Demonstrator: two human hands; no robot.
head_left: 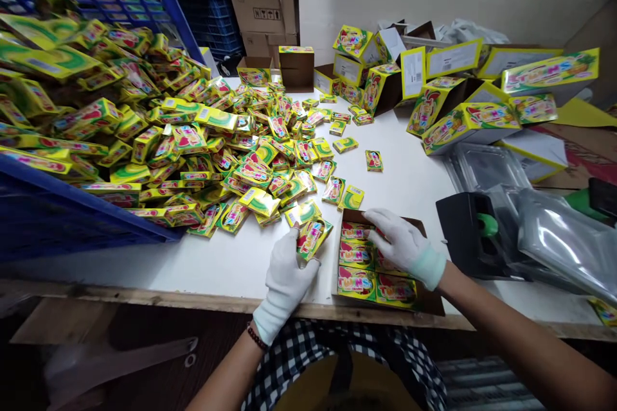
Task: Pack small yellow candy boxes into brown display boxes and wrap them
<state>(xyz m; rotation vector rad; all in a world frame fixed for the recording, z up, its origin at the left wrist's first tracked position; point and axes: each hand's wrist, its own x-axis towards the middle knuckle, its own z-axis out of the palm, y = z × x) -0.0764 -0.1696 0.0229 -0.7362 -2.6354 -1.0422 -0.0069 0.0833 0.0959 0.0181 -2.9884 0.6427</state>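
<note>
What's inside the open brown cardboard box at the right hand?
Small yellow and green cartons in rows. The white-gloved right hand hides part of the box; anything beneath the visible cartons is covered.

There were two hands, one left hand [288,270] and one right hand [403,247]. The left held one packet [314,239]. One box [430,300] lay under the right, with at least five packets showing inside. The heap [255,170] held dozens more, too jumbled to count. Behind stood at least three cartons [263,6]. There were also one tape dispenser [457,221], one bracelet [257,336] and one table [159,266].
</note>
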